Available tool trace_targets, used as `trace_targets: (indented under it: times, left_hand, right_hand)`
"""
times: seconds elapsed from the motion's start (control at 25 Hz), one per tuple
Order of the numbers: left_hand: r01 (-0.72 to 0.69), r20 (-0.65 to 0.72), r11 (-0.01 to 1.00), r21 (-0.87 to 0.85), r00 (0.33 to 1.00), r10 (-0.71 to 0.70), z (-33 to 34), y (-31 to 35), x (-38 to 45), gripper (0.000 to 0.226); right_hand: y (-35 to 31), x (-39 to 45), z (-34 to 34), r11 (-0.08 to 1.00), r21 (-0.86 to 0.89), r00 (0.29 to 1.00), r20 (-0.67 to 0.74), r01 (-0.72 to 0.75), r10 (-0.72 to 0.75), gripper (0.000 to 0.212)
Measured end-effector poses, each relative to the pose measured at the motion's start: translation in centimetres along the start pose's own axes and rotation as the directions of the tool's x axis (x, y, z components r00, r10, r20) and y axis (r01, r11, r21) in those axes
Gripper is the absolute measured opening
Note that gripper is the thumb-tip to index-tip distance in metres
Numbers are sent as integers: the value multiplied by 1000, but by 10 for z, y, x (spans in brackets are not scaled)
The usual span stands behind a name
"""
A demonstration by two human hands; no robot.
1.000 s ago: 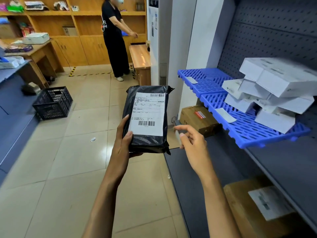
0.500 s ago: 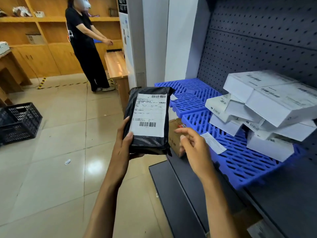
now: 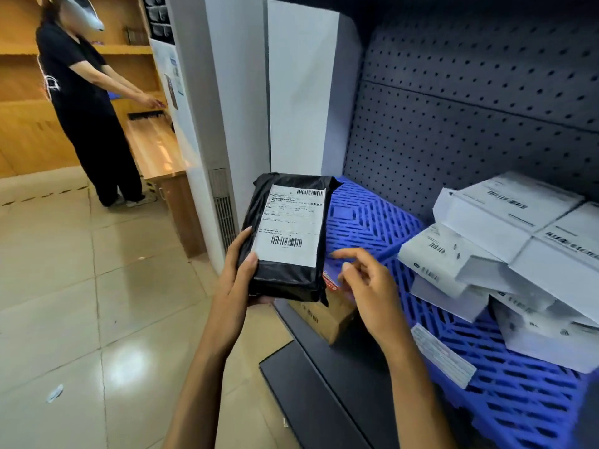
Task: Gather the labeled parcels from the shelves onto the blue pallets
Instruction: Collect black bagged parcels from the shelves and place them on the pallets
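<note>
A person in black stood by a wooden counter and wooden shelving; a paper scrap lay on the tiled floor.

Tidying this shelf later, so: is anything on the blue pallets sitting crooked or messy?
Yes. The white boxes on the near blue pallet are heaped at tilted angles, overlapping rather than stacked flat. A loose paper label lies on the pallet's grid beside them.
</note>
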State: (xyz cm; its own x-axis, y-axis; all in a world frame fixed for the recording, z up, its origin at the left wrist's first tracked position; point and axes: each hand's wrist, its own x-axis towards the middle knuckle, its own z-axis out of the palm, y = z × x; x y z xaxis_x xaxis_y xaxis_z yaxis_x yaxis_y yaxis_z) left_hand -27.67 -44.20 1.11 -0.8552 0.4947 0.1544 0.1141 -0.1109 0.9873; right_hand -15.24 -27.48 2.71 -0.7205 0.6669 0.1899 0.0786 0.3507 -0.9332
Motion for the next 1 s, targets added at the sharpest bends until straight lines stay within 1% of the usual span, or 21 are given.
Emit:
trace_targets:
  times: [0.12,0.24,0.36,0.52,0.68,0.84,0.92,1.0]
  left_hand:
    - [2,73,999,-34,997,0,-9,8,51,41]
    - [7,159,999,-46,987,0,-10,9,90,41]
    - [23,265,999,-46,964,-10,-6,3,127,40]
    - [31,377,996,-78,926,1,16,-7,170,41]
    - [74,432,993,-94,901,-26,49,-14,200,42]
    - [98,537,993,-63,842,-49,81,-19,217,43]
    - [130,579,989,-65,812,-69,94,-23,221,42]
    - [147,615,987,-58,784,-81,105,-26,222,41]
  right_hand:
    - [-5,33,21,1000,-19,999,-46,2,-3,30]
    - [-3,54,32,999,-26,996,-74,-42,40,28]
    - [-4,73,37,996,-44,987,-147,-78,71,26]
    - [-5,87,38,993,-69,961,-264,-100,78,25]
    - [1,84,29,979,-110,933,-339,-171,125,22]
    - [5,82,21,965,-119,889,-428,-232,161,22]
    - [5,81,19,953,-124,881,-429,-275,199,24]
    - [6,77,18,930,-138,875,-409,-341,260,33]
